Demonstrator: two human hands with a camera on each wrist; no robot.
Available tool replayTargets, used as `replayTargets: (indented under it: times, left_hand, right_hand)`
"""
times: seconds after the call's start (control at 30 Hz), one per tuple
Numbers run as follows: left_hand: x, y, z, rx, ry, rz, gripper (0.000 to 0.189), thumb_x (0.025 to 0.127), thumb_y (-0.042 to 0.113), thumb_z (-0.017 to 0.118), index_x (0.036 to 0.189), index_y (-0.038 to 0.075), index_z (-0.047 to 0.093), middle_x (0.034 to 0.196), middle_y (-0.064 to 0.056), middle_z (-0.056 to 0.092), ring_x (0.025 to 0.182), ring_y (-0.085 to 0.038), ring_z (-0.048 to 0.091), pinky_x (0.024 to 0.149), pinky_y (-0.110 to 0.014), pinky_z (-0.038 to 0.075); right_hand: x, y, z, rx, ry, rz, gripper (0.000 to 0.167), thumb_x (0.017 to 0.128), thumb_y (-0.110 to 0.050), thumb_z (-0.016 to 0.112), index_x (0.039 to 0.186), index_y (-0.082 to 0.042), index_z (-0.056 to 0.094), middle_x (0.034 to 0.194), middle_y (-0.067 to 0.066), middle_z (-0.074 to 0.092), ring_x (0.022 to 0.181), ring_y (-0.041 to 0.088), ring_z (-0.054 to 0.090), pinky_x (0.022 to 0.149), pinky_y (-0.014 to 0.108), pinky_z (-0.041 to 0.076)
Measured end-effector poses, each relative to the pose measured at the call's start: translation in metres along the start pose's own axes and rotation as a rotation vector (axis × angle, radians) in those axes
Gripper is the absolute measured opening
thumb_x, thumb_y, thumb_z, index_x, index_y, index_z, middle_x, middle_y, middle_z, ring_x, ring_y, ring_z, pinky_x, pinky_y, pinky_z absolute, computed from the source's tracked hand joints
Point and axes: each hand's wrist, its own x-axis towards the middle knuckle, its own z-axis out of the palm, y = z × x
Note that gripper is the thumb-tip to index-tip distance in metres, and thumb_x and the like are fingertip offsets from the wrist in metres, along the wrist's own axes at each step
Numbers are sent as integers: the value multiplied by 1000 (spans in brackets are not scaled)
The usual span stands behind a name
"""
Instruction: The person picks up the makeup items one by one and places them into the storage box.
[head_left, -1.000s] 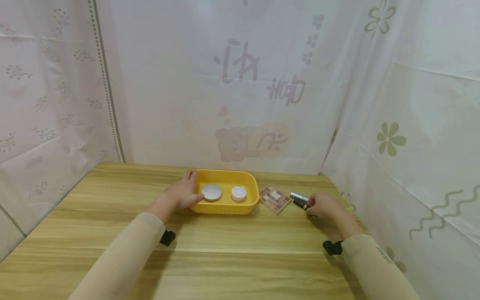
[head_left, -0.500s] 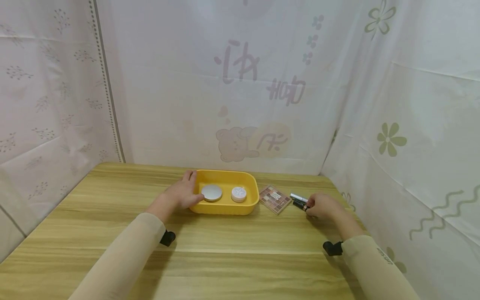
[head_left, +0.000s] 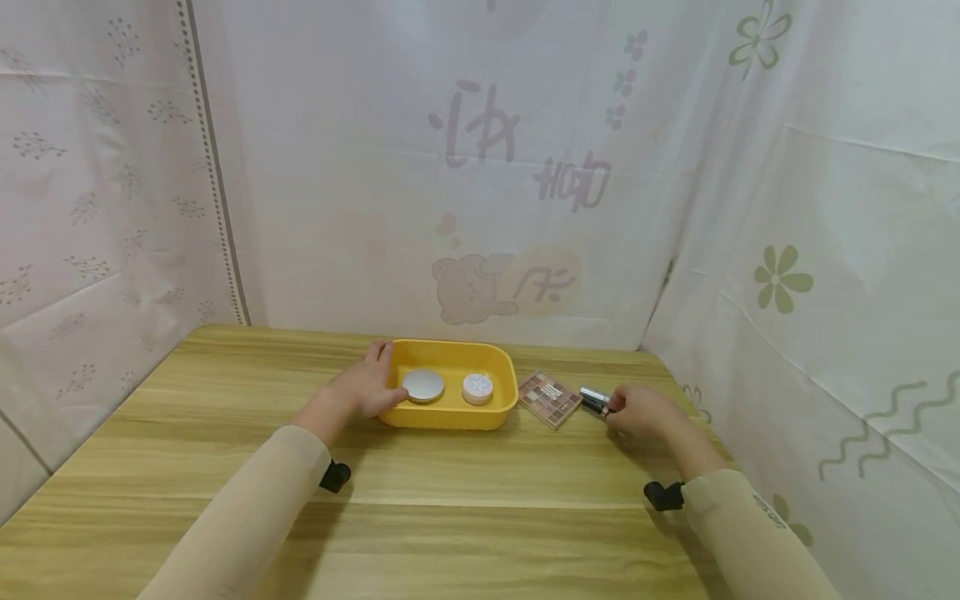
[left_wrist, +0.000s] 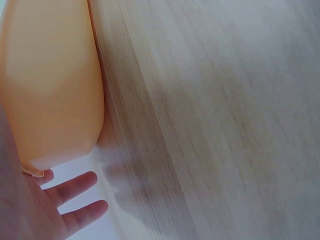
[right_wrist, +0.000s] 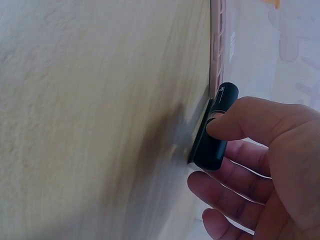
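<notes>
At the left end of a yellow plastic basket (head_left: 450, 417) is my left hand (head_left: 358, 387), its thumb over the rim and its fingers along the far left corner. In the left wrist view, several fingertips (left_wrist: 85, 212) extend past the basket wall (left_wrist: 55, 90). My right hand (head_left: 637, 410) pinches a black lipstick tube (right_wrist: 212, 140) with a copper-coloured band, thumb on its near side. Close against it lies a silver tube (head_left: 595, 395). A square eyeshadow palette (head_left: 550, 398) rests between the basket and the tubes.
Inside the basket sit a round silver compact (head_left: 423, 386) and a small round pale-pink case (head_left: 477, 389). The wood-grain table (head_left: 450, 517) extends toward me. Patterned white curtains (head_left: 337, 167) hang behind and at both sides.
My right hand has shifted slightly left with the black lipstick tube, and its end now sits closer to the palette. The left hand and basket stay in place.
</notes>
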Motion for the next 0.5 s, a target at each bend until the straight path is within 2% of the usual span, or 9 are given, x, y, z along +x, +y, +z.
replayTargets:
  times: [0.23, 0.5]
  left_hand:
    - [-1, 1, 0, -9, -4, -4, 102, 104, 47, 58, 175, -4, 4, 181, -30, 10, 157, -52, 42, 124, -61, 43]
    - [-1, 1, 0, -7, 5, 0, 102, 105, 47, 58, 174, -5, 5, 180, -31, 10, 155, -52, 45, 123, -61, 45]
  right_hand:
    - [4, -8, -2, 6, -8, -4, 20, 96, -27, 78, 101, -9, 70, 92, 3, 71, 81, 20, 63, 70, 35, 50]
    - [7, -23, -9, -41, 12, -71, 21, 94, -26, 75, 105, -8, 72, 100, 7, 75, 87, 22, 66, 83, 49, 57]
